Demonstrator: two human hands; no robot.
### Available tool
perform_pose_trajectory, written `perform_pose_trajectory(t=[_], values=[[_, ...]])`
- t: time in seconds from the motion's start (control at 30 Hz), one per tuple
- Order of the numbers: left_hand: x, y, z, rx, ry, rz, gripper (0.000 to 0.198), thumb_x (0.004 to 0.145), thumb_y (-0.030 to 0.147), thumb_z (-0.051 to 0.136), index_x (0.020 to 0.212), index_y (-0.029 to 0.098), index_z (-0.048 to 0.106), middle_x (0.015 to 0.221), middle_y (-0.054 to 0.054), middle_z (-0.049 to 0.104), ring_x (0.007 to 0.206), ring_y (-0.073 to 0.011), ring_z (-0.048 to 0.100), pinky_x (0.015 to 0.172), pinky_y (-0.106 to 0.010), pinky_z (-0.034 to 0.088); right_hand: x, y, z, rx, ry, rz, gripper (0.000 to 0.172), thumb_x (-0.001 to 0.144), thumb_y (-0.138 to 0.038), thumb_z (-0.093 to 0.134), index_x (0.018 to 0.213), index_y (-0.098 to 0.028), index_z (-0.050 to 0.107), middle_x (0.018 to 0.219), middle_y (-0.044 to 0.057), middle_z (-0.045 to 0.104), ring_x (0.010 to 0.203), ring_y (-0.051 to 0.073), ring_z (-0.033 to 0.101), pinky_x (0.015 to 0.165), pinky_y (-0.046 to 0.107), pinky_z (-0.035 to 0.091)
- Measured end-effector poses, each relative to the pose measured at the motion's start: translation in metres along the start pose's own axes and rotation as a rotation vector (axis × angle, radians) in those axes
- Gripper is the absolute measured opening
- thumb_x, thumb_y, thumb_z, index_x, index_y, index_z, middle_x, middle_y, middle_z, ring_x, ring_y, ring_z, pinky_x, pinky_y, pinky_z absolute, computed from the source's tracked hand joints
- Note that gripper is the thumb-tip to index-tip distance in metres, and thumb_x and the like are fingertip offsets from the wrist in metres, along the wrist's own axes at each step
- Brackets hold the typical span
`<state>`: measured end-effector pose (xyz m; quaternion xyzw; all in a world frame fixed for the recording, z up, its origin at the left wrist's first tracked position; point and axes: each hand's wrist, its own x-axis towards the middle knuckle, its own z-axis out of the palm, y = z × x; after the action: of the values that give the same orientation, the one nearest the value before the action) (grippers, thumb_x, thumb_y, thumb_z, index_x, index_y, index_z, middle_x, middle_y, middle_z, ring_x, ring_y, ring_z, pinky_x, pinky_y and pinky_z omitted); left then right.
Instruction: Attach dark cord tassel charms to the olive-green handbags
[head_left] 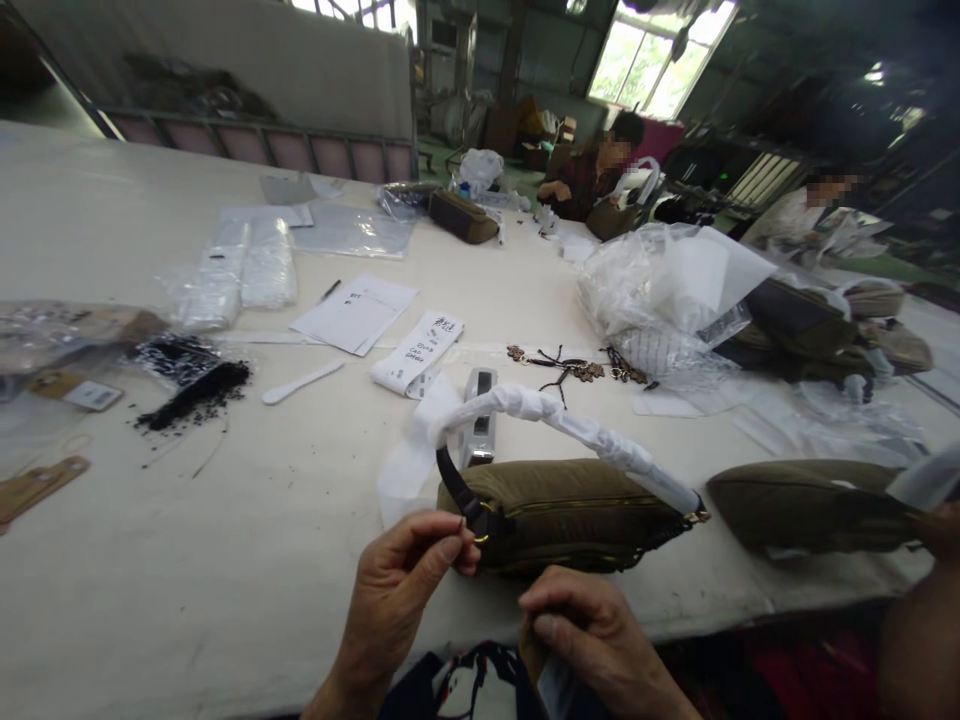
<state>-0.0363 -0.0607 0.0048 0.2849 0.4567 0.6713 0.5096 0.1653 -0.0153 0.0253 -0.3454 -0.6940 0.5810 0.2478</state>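
Note:
An olive-green handbag [562, 505] lies on the table right in front of me, its handle [592, 432] wrapped in white paper and arching up. My left hand [405, 590] is at the bag's left end, beside the black strap [456, 482] and its gold-coloured ring. Thumb and forefinger are pinched together there; what is between them is too small to make out. Lower and to the right, my right hand [592, 630] is closed around a brown hang tag [532, 655] with a whitish piece along it. The fingers cover part of this tag.
Behind the bag stand a grey device [480, 415] and a printed label roll [420, 352]. Black tag strings [199, 395] and brown tags [45, 485] lie left. Another olive bag [802, 500] is at right, near someone's arm [919, 630]. Two people sit across the table.

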Motion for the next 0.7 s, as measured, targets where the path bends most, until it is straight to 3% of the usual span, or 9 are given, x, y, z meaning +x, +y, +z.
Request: perform_pose_trajectory(t=[0.13, 0.23, 0.33, 0.43, 0.53, 0.7], values=[[-0.004, 0.009, 0.002, 0.297, -0.138, 0.148, 0.009, 0.078, 0.016, 0.060, 0.081, 0.020, 0.068, 0.076, -0.001, 0.063, 0.069, -0.0132, 0.061, 0.064, -0.023, 0.050, 0.017, -0.006, 0.008, -0.199, 0.100, -0.153, 0.010, 0.082, -0.019, 0.058, 0.086, -0.021, 0.068, 0.073, 0.000, 0.067, 0.066, 0.012, 0.062, 0.061, 0.020, 0.047], [-0.005, 0.012, 0.006, 0.452, -0.136, 0.276, 0.012, 0.078, 0.013, 0.060, 0.082, 0.021, 0.068, 0.078, -0.002, 0.061, 0.072, -0.0133, 0.060, 0.064, -0.021, 0.048, 0.029, -0.004, 0.014, -0.275, 0.149, -0.369, 0.018, 0.081, -0.012, 0.059, 0.093, -0.024, 0.066, 0.076, -0.001, 0.068, 0.067, 0.011, 0.064, 0.061, 0.019, 0.049], [-0.005, 0.009, 0.011, 0.507, -0.119, 0.307, 0.012, 0.079, 0.013, 0.057, 0.082, 0.020, 0.067, 0.081, -0.004, 0.063, 0.076, -0.0145, 0.061, 0.068, -0.022, 0.049, 0.038, 0.000, 0.017, -0.362, 0.191, -0.554, 0.030, 0.079, -0.007, 0.060, 0.101, -0.026, 0.064, 0.081, 0.001, 0.067, 0.071, 0.012, 0.064, 0.063, 0.020, 0.052], [-0.005, 0.005, 0.014, 0.500, -0.137, 0.267, 0.012, 0.081, 0.015, 0.054, 0.083, 0.020, 0.066, 0.090, -0.005, 0.065, 0.085, -0.0161, 0.061, 0.075, -0.023, 0.048, 0.042, 0.001, 0.016, -0.491, 0.335, -0.659, 0.020, 0.078, -0.013, 0.064, 0.093, -0.026, 0.068, 0.091, 0.005, 0.063, 0.085, 0.019, 0.061, 0.075, 0.032, 0.052], [-0.007, 0.001, 0.015, 0.491, -0.150, 0.216, 0.012, 0.082, 0.018, 0.054, 0.084, 0.019, 0.066, 0.082, -0.004, 0.065, 0.075, -0.0141, 0.061, 0.066, -0.021, 0.047, 0.042, -0.001, 0.015, -0.504, 0.384, -0.687, 0.006, 0.079, -0.022, 0.065, 0.084, -0.024, 0.068, 0.081, 0.003, 0.060, 0.082, 0.019, 0.060, 0.084, 0.040, 0.048], [-0.007, 0.001, 0.016, 0.531, -0.141, 0.240, 0.011, 0.080, 0.023, 0.059, 0.079, 0.019, 0.069, 0.068, -0.002, 0.057, 0.062, -0.0118, 0.055, 0.056, -0.020, 0.041, 0.040, -0.002, 0.015, -0.331, 0.348, -0.568, 0.005, 0.080, -0.028, 0.065, 0.084, -0.025, 0.067, 0.079, 0.002, 0.062, 0.085, 0.019, 0.060, 0.084, 0.036, 0.048]])
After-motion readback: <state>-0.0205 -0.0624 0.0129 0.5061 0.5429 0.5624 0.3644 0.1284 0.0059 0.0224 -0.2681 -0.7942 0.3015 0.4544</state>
